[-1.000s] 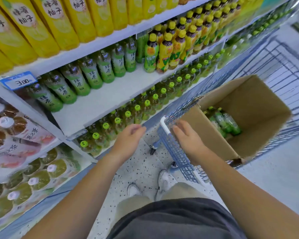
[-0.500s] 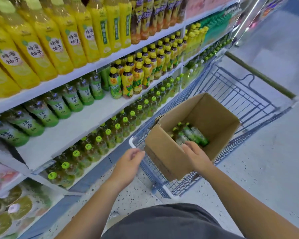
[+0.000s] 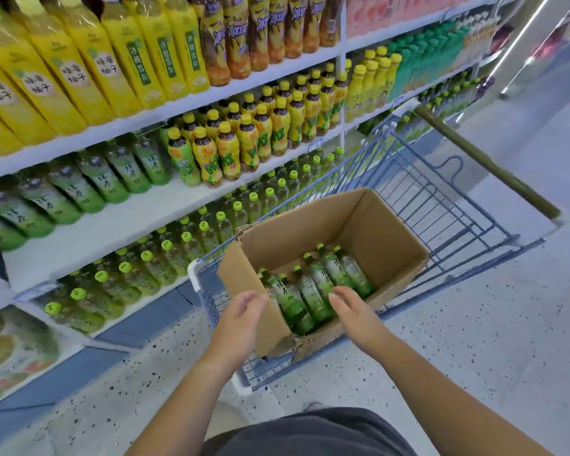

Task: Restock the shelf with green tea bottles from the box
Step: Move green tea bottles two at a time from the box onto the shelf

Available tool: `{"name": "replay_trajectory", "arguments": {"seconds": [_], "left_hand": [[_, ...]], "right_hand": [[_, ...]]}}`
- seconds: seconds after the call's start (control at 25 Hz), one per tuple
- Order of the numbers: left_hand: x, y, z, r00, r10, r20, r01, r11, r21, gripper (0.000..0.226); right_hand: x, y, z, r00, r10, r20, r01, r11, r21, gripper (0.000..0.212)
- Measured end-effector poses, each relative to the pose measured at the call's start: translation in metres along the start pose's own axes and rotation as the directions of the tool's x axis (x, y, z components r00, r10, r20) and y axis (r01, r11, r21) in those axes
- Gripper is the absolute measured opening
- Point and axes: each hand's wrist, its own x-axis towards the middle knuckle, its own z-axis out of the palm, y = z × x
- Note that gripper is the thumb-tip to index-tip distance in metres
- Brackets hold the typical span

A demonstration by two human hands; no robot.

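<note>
Several bottles [image 3: 313, 291], box [image 3: 385, 232], left hand [image 3: 241, 320], right hand [image 3: 356, 315]

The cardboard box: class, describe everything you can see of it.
The cardboard box is brown and open-topped, its near corner torn. It sits in the blue wire cart. Green tea bottles lie packed along its near side; the far part is bare. The left hand and right hand hover at its near edge; contact is unclear.
</note>
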Motion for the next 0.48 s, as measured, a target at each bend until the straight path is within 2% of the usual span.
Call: {"name": "replay_trajectory", "arguments": {"seconds": [0.16,0.48], "left_hand": [[-0.013,0.009,0.031,0.998,-0.032,-0.053,0.031,0.999,-0.016,0.052],[0.051,0.036,0.096,0.994,-0.105,0.002,0.105,0.994,-0.041,0.069]], "right_hand": [[0.016,0.009,-0.026,0.998,0.019,0.064,-0.020,1.000,0.009,0.054],[0.053,0.024,-0.060,0.996,0.084,-0.009,-0.084,0.994,-0.073,0.054]]}}
